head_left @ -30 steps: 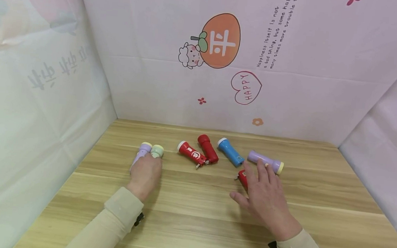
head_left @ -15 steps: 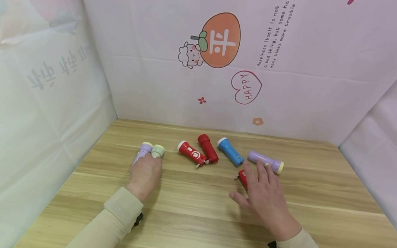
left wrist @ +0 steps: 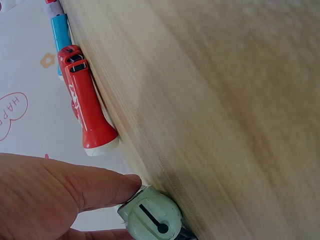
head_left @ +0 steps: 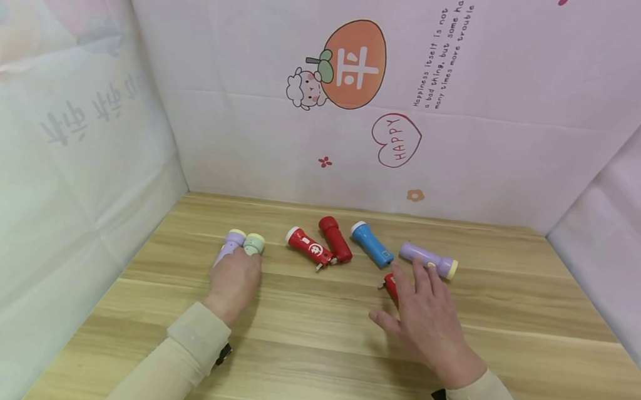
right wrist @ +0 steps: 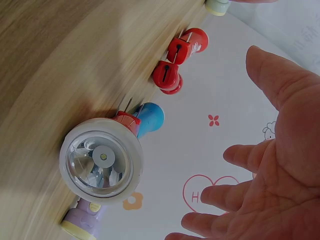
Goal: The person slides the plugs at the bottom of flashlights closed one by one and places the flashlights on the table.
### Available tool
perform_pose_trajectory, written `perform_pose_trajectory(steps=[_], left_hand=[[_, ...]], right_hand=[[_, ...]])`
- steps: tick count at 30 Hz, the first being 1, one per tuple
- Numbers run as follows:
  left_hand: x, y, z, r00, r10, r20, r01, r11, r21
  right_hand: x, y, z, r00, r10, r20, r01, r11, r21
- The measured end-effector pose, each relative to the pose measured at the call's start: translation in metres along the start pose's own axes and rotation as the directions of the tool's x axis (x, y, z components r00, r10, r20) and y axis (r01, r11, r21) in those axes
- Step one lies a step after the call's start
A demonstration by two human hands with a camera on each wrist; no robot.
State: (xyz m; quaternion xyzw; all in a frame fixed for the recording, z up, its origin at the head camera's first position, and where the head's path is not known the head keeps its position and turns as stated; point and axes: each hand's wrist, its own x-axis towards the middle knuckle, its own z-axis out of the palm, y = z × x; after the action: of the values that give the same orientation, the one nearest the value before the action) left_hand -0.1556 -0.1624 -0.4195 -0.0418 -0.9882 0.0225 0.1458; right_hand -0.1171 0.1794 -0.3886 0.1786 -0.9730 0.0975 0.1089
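My left hand [head_left: 235, 284] pinches a pale green flashlight [head_left: 255, 244] that lies on the table at the left. The thumb presses its end [left wrist: 155, 217] in the left wrist view. Right against it lies a purple flashlight [head_left: 231, 245], partly covered by the hand. My right hand [head_left: 428, 318] hovers with spread fingers over a red flashlight [head_left: 391, 287]. That flashlight's white-rimmed lens [right wrist: 102, 160] faces the right wrist camera, below the palm and apart from it. Beyond the right fingertips lies another purple flashlight [head_left: 427, 259] with a yellow head.
Two more red flashlights lie mid-table: one with a white rim and fold-out prongs [head_left: 308, 245], one all red [head_left: 335, 239]. A blue flashlight [head_left: 372, 245] is to their right. Printed cloth walls [head_left: 246, 144] enclose the wooden table [head_left: 309, 350] at the back and sides.
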Motion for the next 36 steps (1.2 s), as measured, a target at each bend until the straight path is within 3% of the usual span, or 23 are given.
perform_pose_trajectory(steps=[8,14,21,28,36], left_hand=[[0.000,0.000,-0.003,1.000,-0.009,0.010,0.010,0.999,-0.049],[0.002,0.003,-0.006,1.000,-0.013,0.019,0.013,1.000,-0.022],[0.008,0.009,-0.011,1.000,0.023,-0.001,-0.023,0.999,-0.045],[0.015,0.026,-0.010,0.996,0.088,0.014,-0.087,0.994,-0.073],[0.022,0.053,-0.003,0.983,0.164,-0.078,-0.168,0.985,-0.039]], right_hand=[[0.000,0.002,0.001,1.000,0.000,0.006,0.000,1.000,0.004],[-0.001,0.003,0.001,1.000,-0.006,-0.004,0.006,1.000,-0.004],[-0.001,0.003,0.001,1.000,-0.006,-0.009,0.006,1.000,-0.002],[0.000,0.004,0.000,1.000,-0.011,-0.014,0.011,1.000,0.003],[0.000,0.003,0.000,1.000,0.008,0.004,-0.008,1.000,0.015]])
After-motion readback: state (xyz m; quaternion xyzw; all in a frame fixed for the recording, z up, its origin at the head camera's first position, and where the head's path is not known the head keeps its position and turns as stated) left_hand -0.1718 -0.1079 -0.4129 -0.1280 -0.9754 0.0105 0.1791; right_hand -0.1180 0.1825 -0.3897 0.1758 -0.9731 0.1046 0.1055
